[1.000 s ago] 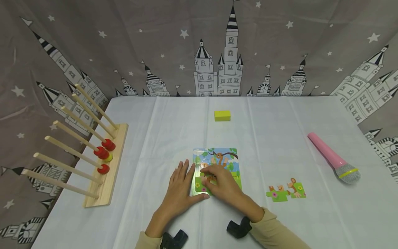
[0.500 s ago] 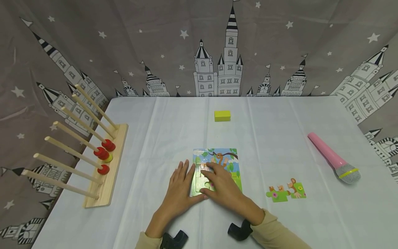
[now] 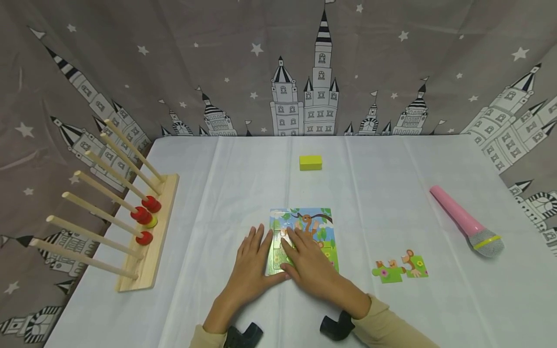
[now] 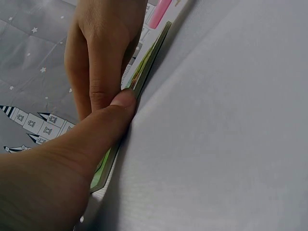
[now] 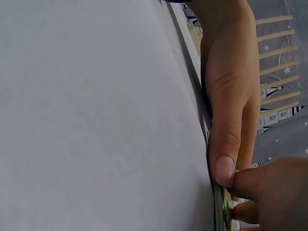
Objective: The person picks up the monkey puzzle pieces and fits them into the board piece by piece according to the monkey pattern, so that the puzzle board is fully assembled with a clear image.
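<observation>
A jigsaw puzzle board with an animal picture lies flat in front of me. My left hand rests spread along its left side, and the thumb touches the front edge, as the left wrist view shows at the board's rim. Across the lower middle of the puzzle lies my right hand, its fingers fairly straight and touching the picture. The pieces beneath that hand are hidden. To the right are two loose puzzle pieces, one with a pink flower and one with a yellow flower.
On the left stands a wooden peg rack with red and yellow beads. A yellow block sits toward the back of the white-covered table. At far right lies a pink toy microphone. A castle-print curtain hangs behind.
My right hand's curled fingers have straightened and flattened onto the puzzle's lower left area. My left hand stays at the board's left side. The loose pieces have not moved.
</observation>
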{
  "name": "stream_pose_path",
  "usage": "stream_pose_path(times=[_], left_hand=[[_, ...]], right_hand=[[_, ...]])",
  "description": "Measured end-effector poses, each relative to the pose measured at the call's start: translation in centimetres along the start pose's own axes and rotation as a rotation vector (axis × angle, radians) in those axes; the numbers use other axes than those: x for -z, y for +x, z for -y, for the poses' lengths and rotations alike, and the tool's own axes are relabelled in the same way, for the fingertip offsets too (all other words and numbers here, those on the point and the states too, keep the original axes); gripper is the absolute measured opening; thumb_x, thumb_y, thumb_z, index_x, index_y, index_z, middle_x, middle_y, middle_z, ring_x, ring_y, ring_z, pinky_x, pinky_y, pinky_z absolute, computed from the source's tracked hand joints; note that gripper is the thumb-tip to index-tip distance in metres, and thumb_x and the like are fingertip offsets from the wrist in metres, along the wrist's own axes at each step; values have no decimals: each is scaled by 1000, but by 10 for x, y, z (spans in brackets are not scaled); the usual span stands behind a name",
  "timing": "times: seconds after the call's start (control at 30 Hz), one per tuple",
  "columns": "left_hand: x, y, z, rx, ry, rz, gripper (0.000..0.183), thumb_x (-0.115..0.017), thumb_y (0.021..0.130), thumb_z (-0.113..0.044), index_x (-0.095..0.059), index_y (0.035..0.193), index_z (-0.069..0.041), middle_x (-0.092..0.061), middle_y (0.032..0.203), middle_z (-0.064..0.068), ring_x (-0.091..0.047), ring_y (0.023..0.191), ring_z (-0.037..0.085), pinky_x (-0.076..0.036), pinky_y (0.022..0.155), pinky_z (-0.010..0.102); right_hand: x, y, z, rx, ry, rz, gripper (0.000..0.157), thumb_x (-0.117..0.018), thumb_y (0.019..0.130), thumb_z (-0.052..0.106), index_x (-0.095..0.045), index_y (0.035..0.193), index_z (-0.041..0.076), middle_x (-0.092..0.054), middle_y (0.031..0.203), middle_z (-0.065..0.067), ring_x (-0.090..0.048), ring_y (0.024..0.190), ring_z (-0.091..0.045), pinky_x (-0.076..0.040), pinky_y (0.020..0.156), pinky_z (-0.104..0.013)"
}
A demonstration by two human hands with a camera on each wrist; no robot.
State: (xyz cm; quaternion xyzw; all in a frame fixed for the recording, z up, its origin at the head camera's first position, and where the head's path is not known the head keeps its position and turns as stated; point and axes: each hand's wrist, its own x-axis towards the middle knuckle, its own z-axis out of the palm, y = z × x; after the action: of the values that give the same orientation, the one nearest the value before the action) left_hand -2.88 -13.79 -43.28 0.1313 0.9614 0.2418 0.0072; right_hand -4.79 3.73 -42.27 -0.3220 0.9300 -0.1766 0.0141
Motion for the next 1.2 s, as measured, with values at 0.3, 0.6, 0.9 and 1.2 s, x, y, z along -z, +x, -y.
stream_pose_path(times=[0.3,0.6,0.9,1.2], left_hand=[[-1,0,0,4,1,2,101,-63,69,-63,-25,143,-5,-14,151,17,-7,141,32,-11,112,50],[-1,0,0,0,2,-6,101,-63,69,-62,-26,143,-5,-15,151,17,-8,141,32,-11,112,50],[-2,0,0,-4,12,-3,101,-62,69,-64,-25,143,-5,-15,151,17,-8,141,33,-12,112,51],[-1,0,0,7,4,3,102,-60,69,-67,-25,143,-6,-14,152,17,-6,141,32,-11,112,51]], right_hand=[[4,0,6,-34,-29,49,53,-47,92,37,-44,134,4,-30,147,-16,-22,138,-33,-23,111,-47],[8,2,6,-3,-121,66,53,-46,93,38,-45,134,5,-33,145,-15,-26,136,-32,-26,110,-44],[11,3,3,46,-258,62,53,-47,91,44,-48,132,10,-39,143,-12,-35,132,-29,-35,105,-43],[12,6,-1,11,-125,17,54,-56,84,47,-56,125,12,-44,139,-10,-41,127,-29,-38,99,-51]])
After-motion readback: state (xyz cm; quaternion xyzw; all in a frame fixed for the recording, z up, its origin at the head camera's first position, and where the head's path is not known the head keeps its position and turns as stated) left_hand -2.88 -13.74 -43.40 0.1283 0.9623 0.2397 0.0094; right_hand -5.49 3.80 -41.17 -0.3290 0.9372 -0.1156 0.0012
